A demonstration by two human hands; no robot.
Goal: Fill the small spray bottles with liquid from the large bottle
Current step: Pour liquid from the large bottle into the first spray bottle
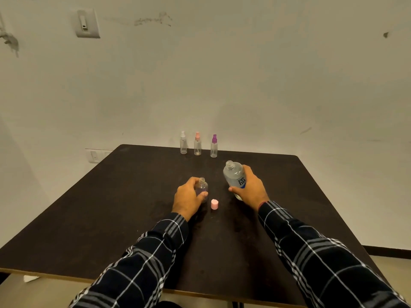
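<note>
left hand [188,197] grips small open bottle [202,187], right hand [251,187] large bottle [234,175].

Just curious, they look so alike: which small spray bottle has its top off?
The bottle in the left hand: its neck is bare. The far three, white-topped, pink-topped and purple-topped, are capped.

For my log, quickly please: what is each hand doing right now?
Left hand: grips the small open bottle on the table.
Right hand: grips the large uncapped bottle.
</note>
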